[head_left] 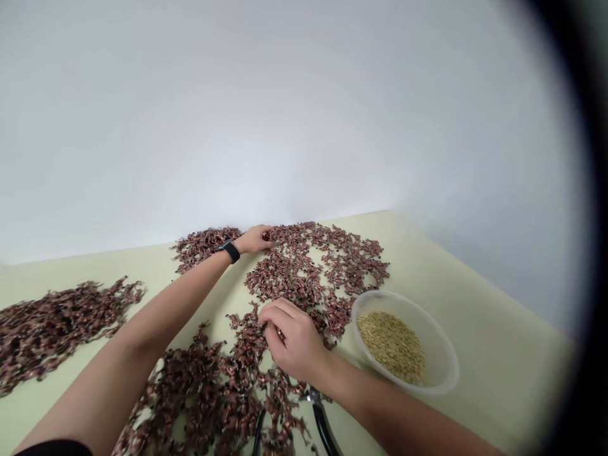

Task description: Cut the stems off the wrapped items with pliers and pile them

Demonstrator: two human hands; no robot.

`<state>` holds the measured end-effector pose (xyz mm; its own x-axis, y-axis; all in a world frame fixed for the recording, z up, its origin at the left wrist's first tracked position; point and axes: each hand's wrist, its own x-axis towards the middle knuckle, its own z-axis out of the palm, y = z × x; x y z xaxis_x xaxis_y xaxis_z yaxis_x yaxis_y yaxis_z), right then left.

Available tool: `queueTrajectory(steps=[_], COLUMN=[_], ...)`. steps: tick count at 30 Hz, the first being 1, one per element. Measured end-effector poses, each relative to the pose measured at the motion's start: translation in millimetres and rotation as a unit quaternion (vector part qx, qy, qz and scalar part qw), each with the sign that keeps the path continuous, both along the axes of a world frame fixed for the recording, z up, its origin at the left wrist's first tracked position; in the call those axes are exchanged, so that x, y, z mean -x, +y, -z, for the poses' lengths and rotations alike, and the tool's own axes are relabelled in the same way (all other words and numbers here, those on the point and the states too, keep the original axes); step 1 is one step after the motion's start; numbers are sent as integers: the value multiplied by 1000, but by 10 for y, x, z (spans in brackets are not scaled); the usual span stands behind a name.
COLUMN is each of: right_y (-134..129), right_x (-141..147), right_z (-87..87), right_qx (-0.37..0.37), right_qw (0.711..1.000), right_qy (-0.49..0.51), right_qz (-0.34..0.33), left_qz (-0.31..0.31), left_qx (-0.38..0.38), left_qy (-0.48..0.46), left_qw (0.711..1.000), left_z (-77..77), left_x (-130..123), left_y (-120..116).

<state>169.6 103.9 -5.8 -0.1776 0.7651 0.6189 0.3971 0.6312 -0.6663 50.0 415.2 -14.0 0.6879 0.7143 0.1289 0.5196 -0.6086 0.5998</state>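
Small reddish-brown pieces with thin limb-like parts and dark tips, perhaps tiny figurines, are spread over the table. My left hand point(256, 239) reaches to the far spread of pieces point(285, 269), its fingers and thumb curled around a brown piece at the edge. Nearer to me, my right hand point(293, 335) hovers over or rests at the near heap point(204, 386), thumb and fingers pinched together. What lies in that pinch is mostly hidden, though a small dark bit shows at the fingertips. Black-handled pliers or cutters point(319, 415) lie below my right wrist, partly among the pieces.
A translucent round tub point(441, 361) holding yellowish grain-like bits point(392, 345) stands on the right. Another heap of brown pieces point(52, 326) lies at the left, and one more point(204, 246) behind my left wrist. A pale wall point(285, 114) borders the yellowish table point(475, 304).
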Motion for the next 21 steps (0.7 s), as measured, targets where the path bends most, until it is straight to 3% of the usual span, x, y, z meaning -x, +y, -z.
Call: queueTrajectory(steps=[5,9,14,21], right_y=[4,-1,-2,-1], right_x=[4,6,5,6], right_z=[18,6,-16,17], right_qx=[15,23,28,31], right_qw=[1000,999,999,999], right_qy=[13,20,30,40], right_qz=[8,12,12,9], left_qz=[-16,-40,-111,-216], left_qx=[98,193,264,298], left_qy=[-99,-190,-283,-354], left_qw=[990,962,915,860], left_z=[-116,-198,-308,-373], left_x=[113,302,794,1548], left_y=[-125,-208,-211,-86])
